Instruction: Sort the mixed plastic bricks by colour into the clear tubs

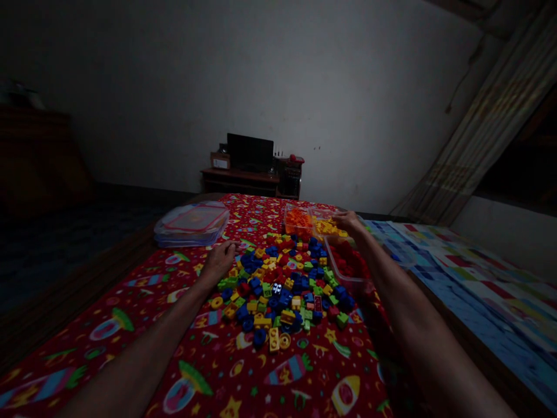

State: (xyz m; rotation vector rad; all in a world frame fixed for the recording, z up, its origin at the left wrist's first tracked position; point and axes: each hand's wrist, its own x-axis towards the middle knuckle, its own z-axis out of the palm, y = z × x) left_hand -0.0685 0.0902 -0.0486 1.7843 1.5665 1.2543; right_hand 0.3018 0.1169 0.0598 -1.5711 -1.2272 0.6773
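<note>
A heap of small plastic building bricks [282,290] in blue, yellow, red and green lies on a red patterned cloth [183,337]. My left hand [221,259] rests at the heap's left edge, fingers curled and touching the bricks. My right hand [347,222] reaches over a clear container of yellow bricks [327,228], fingers closed; what it holds is hidden. A container of orange bricks [298,220] stands beside it. A container of red bricks [348,262] sits under my right forearm.
A stack of clear lids [194,223] lies at the cloth's far left. A colourful checked mat [456,273] lies on the right. At the far wall, a low wooden table [243,177] carries a dark screen [250,152]. A curtain [487,122] hangs on the right.
</note>
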